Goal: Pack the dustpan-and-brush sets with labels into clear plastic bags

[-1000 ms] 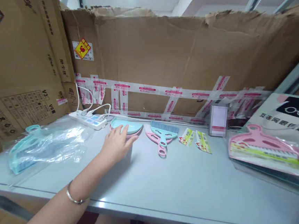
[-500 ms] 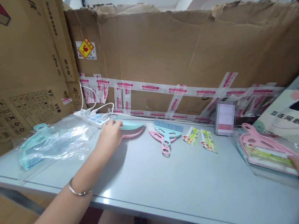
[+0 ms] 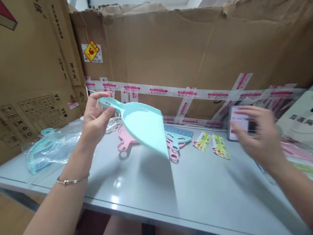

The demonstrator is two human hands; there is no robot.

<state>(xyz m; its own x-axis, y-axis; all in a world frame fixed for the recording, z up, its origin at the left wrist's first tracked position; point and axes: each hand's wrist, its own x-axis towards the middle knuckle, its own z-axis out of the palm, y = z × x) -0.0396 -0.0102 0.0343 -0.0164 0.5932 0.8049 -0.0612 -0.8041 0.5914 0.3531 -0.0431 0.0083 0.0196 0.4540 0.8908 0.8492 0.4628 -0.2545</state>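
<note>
Now my left hand (image 3: 96,121) has the turquoise dustpan (image 3: 144,125) up in mid-air above the table (image 3: 193,194), baring the pink dustpan (image 3: 125,138) it lay on 1.0 s ago. I pinch its handle between thumb and bent fingers. Its long axis slants from that handle, at 10 o'clock, to the wide mouth, pointing nearly to 4 o'clock. My right hand (image 3: 261,137), blurred, has left the bagged pink set (image 3: 306,156) and sits toward 3 o'clock by the phone (image 3: 235,119), thumb and fingers apart.
</note>
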